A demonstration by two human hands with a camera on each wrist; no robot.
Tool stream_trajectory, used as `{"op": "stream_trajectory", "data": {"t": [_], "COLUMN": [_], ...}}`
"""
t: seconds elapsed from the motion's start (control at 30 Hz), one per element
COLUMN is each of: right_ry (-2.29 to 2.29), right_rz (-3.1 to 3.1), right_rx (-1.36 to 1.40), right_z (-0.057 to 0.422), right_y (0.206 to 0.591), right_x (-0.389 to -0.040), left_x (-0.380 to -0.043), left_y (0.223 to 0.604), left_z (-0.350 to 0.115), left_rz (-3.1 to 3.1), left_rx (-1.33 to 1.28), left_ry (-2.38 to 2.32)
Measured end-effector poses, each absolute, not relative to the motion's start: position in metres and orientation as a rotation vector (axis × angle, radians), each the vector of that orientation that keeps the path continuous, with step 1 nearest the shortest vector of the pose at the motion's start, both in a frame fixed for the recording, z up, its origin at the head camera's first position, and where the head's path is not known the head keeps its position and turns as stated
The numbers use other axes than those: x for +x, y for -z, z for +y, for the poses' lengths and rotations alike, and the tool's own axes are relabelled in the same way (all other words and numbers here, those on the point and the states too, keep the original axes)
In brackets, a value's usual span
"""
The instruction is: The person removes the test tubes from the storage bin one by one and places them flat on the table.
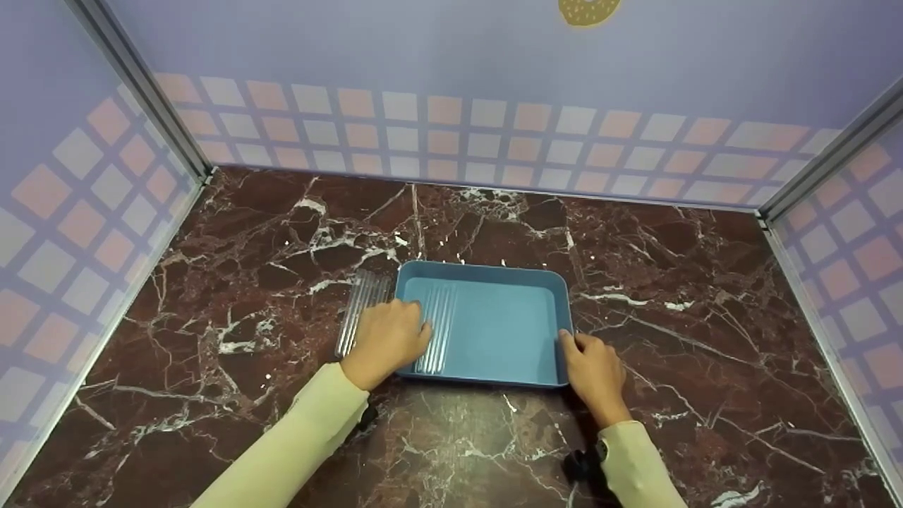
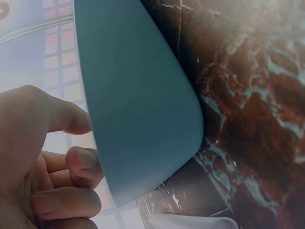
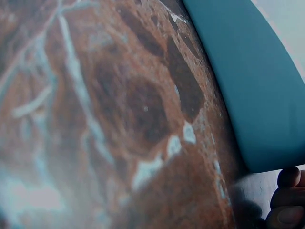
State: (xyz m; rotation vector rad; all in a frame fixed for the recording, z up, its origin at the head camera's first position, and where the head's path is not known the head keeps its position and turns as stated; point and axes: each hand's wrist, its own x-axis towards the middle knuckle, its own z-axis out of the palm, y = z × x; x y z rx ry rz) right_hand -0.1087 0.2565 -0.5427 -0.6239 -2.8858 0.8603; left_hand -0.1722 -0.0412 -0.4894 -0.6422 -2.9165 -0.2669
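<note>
Centrally, on a veined dark-red tabletop (image 1: 233, 317) before a lilac checkered wall (image 1: 423, 42), lies a rectangular blue tray (image 1: 508, 324), its long sides running left to right. The left hand (image 1: 388, 339) grasps its left wall, fingers curled at the rim; the right hand (image 1: 595, 370) grips the right wall, thumb over the edge. Clear ribbed material (image 1: 361, 300) shows both outside and inside the left wall; one piece or two cannot be told.
</note>
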Motion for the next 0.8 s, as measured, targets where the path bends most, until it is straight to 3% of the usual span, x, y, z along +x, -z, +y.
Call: {"op": "stream_trajectory", "data": {"t": [0.8], "right_ry": [-0.88], "right_rz": [-2.883], "right_rx": [-0.622], "right_z": [0.2568], "right_y": [0.5433], "right_x": [-0.1092], "left_x": [-0.1717], "left_y": [0.4941], "left_z": [-0.0382], "left_rz": [-2.921], "left_rx": [-0.666], "left_ry": [0.284]}}
